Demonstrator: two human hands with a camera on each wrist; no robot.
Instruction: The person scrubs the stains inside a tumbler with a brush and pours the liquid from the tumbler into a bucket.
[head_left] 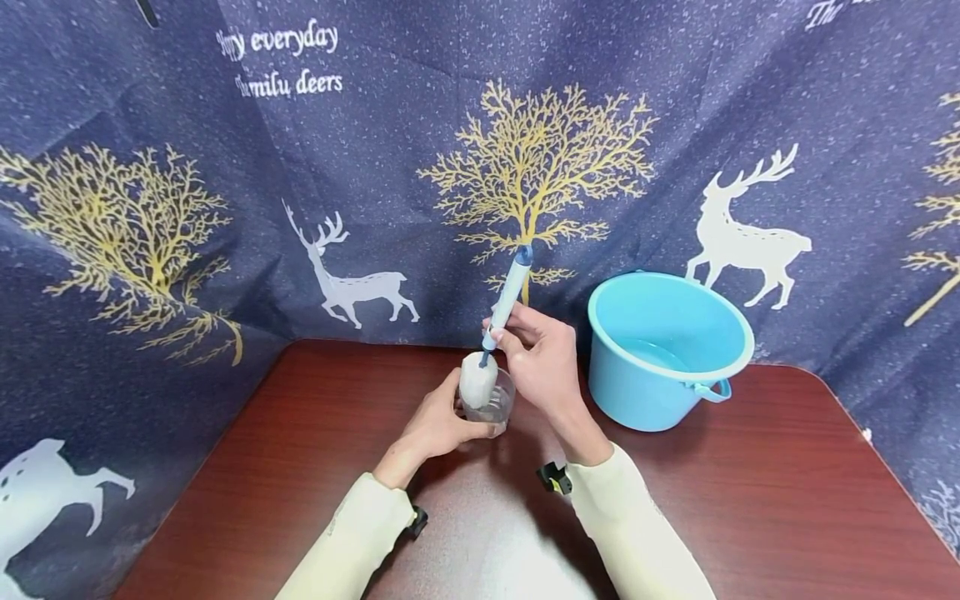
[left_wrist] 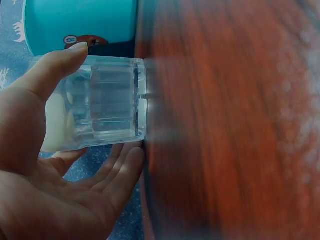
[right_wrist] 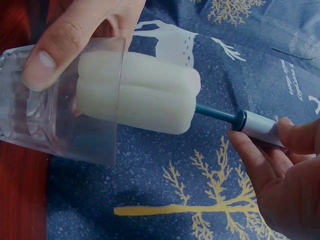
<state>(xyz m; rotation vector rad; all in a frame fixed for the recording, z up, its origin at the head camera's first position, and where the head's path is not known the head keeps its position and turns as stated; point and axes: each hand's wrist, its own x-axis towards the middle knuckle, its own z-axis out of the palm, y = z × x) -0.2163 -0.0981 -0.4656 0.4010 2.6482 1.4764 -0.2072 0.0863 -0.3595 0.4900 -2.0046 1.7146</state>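
A clear plastic cup (left_wrist: 112, 100) stands upright on the table, and my left hand (head_left: 438, 423) grips it around the side, thumb on one face and fingers on the other. Partway inside the cup sits the white sponge head of a cup brush (right_wrist: 145, 92), its upper part sticking out above the rim. My right hand (head_left: 542, 358) pinches the pale blue brush handle (head_left: 509, 293) between thumb and fingers. A dark blue shaft (right_wrist: 215, 112) joins handle and sponge. The brush leans slightly, with its handle end up and to the right.
A light blue bucket (head_left: 652, 400) stands on the table to the right of my right hand, its handle hanging down at the front. Behind the dark red wooden table (head_left: 315, 467) hangs a blue cloth (head_left: 465, 250) printed with deer and trees.
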